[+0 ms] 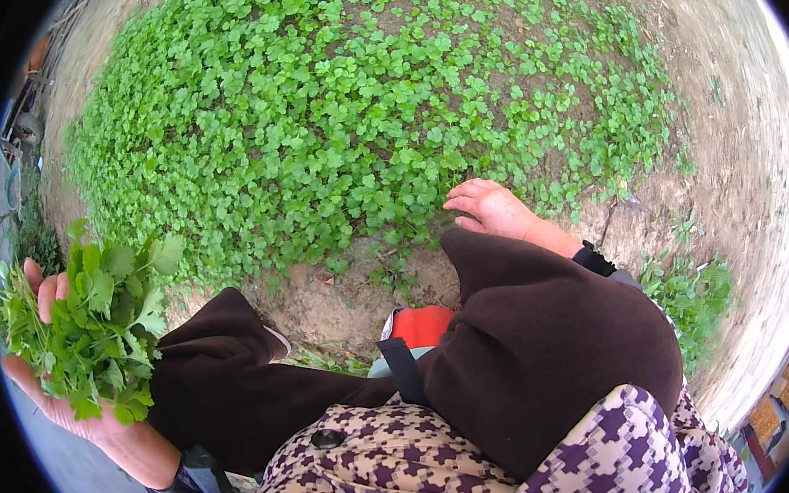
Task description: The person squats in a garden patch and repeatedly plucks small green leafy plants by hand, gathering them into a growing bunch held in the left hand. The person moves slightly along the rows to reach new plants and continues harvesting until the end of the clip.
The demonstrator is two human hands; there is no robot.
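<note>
Bare brown soil ground fills the view, curving toward the rim. On it, a broad dense patch of low green leafy plants covers the far and middle part; its near edge ends just ahead of the person's knees, with bare earth on the right side and along the near edge.

Dark brown trousers over both bent knees take up the lower middle; a purple-and-cream houndstooth coat lies below them at the lower edge. A small red-orange object sits between the knees; its kind cannot be told.

Left hand, at the left edge, held off the ground: fingers curled and clamped round a bunch of cut green leafy stems, leaves pointing up and outward.

Right hand: palm down at the near edge of the plant patch, just beyond the right knee, fingers loosely spread and resting among the low leaves. Whether they grip any stem cannot be told.
</note>
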